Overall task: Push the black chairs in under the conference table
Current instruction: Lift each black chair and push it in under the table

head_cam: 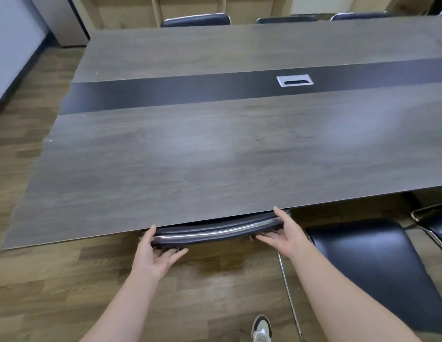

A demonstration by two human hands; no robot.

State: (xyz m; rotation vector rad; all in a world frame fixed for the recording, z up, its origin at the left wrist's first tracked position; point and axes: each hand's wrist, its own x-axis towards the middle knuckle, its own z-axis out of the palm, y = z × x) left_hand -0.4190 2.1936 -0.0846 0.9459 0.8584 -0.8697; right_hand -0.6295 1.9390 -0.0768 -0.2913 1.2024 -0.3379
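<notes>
Head view: left hand [154, 253] and right hand [286, 234] grasping black padded chair back [215, 232], tucked against grey wood-grain conference table [190, 156], near edge.

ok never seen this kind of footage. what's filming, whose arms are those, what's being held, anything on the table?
One camera, worn on a person's head, looks forward and down, so the two bare arms are the wearer's own; no robot. The left hand and right hand grip the two ends of a black chair back, already tight against the near edge of the conference table. The tabletop holds only a built-in silver cable port. To the right, another black chair still stands pulled out. More chair backs line the far side.
</notes>
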